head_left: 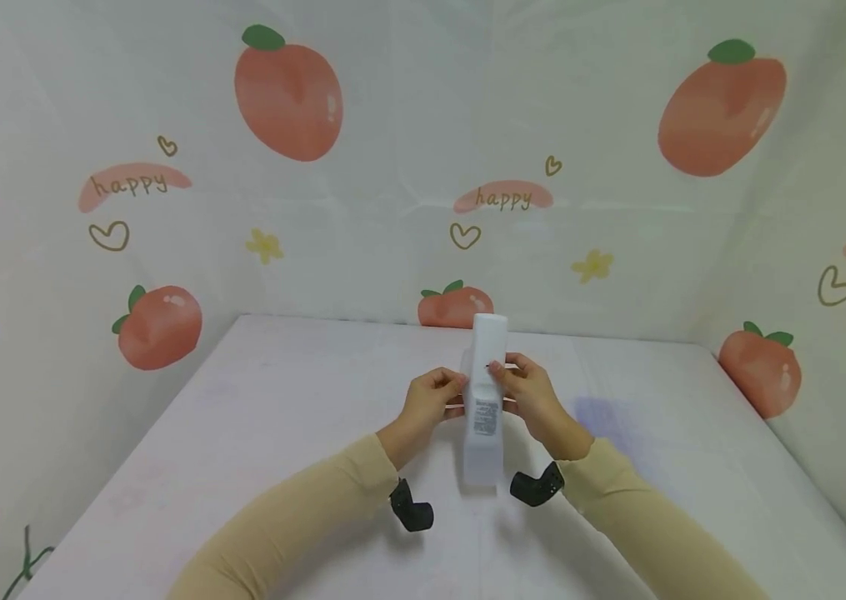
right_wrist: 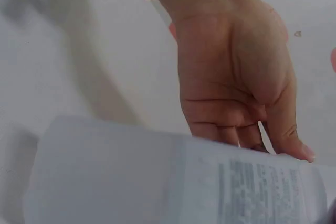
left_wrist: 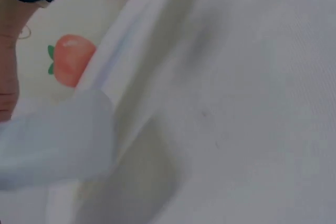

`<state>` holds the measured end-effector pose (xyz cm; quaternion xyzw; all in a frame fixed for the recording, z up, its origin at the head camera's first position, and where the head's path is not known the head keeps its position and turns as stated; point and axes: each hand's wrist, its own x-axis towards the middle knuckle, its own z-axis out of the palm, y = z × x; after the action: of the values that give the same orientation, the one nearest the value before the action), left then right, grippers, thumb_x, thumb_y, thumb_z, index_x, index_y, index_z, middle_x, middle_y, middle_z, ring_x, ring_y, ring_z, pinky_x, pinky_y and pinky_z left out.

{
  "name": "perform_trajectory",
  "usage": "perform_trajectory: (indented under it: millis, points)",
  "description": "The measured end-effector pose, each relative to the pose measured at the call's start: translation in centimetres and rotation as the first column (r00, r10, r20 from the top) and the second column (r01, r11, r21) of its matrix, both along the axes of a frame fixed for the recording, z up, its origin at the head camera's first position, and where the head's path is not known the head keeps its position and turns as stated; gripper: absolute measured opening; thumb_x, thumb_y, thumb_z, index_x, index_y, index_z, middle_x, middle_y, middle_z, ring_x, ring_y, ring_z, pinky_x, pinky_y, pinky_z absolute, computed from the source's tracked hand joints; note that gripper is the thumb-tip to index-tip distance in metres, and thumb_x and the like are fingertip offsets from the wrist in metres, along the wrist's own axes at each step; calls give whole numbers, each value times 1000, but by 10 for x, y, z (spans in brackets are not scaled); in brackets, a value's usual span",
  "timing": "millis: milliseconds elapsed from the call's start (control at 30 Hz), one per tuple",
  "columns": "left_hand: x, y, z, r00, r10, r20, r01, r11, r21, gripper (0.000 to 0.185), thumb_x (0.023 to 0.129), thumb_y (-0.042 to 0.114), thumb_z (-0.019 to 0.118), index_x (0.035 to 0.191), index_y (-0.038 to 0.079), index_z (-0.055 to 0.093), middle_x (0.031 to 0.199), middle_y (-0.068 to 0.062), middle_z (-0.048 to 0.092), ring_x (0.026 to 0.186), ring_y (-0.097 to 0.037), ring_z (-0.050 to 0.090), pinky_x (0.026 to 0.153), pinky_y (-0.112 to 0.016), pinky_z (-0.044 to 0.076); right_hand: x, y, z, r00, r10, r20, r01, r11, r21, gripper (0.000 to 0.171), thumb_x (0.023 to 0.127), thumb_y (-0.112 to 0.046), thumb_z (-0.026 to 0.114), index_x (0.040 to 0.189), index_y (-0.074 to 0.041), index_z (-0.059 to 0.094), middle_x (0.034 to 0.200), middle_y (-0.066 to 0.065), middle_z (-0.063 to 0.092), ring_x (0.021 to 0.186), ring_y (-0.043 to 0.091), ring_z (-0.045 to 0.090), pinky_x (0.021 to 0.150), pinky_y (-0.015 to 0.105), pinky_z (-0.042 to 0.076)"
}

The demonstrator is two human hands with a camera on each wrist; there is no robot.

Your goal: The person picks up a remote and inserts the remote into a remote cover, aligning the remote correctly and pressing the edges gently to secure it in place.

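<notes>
A white oblong plastic device (head_left: 488,350) with a grey printed label (head_left: 486,417) stands upright in the head view, raised in front of me; its exact kind cannot be told. My left hand (head_left: 433,400) pinches its left edge. From the right side my right hand (head_left: 531,392) grips it, thumb on the front face and fingers behind. The right wrist view looks across at the left hand (right_wrist: 231,72), whose thumb lies along the device (right_wrist: 115,177). In the left wrist view, the device's rounded lower end (left_wrist: 63,140) shows, with part of the right hand (left_wrist: 8,77) cropped at the edge.
A white cloth-covered table (head_left: 302,375) spreads beneath both arms. Behind it hangs a white curtain (head_left: 392,125) printed with peaches, hearts and "happy". Black wrist cameras (head_left: 411,507) protrude under both cuffs. A green cord (head_left: 27,554) hangs at the lower left.
</notes>
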<state>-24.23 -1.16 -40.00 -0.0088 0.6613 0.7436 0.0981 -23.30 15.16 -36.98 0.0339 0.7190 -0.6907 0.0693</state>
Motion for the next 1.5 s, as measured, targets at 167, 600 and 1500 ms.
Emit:
perform_trajectory:
  millis: [167, 600, 1500]
  points:
    - [-6, 0, 3, 997, 72, -24, -73, 996, -43, 14, 94, 12, 62, 82, 5, 62, 78, 1, 59, 72, -12, 60, 67, -27, 54, 4, -9, -2, 997, 59, -46, -55, 996, 68, 40, 101, -23, 53, 131, 2, 43, 111, 18, 57, 83, 16, 63, 78, 37, 57]
    - [-14, -5, 10, 998, 2, 67, 4, 996, -87, 5, 93, 6, 60, 89, 8, 61, 75, 0, 60, 62, -10, 57, 58, -21, 50, 8, -13, -4, 997, 80, -9, -79, 993, 89, 36, 101, -22, 51, 129, -1, 43, 118, 22, 57, 90, 21, 64, 85, 44, 55]
    - [-7, -10, 24, 971, -180, -158, 142, 964, -223, 34, 88, 13, 71, 117, -4, 60, 101, -20, 71, 82, -15, 67, 76, -32, 58, 13, -9, -3, 991, -110, 79, 120, 982, -146, 14, 101, -14, 50, 93, -4, 55, 87, -2, 58, 79, 10, 59, 79, 26, 49]
